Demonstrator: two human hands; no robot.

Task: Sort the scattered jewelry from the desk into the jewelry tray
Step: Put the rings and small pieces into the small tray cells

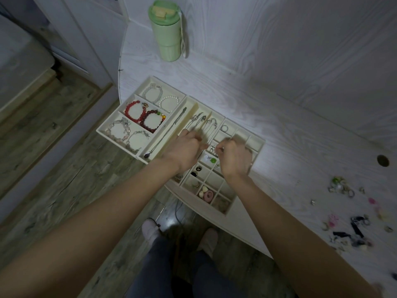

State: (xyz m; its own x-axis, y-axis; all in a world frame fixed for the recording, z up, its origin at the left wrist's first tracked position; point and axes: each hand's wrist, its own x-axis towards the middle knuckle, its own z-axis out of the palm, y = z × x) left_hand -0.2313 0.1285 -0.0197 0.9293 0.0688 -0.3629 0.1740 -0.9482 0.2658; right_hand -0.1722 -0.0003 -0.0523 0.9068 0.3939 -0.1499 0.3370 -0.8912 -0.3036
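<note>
Both hands are over the cream jewelry tray (256, 141), which sits at the edge of the white tabletop (279, 104). The left hand (185, 149) has its fingers curled above the long slots with the chains, but I cannot tell if it holds anything. The right hand (235, 158) pinches something tiny and shiny over the small square boxes. Red bead bracelets (143, 117) lie in the tray's left part. More scattered jewelry (352, 214) lies far off to the right. A green cup (167, 31) stands behind the tray.
</note>
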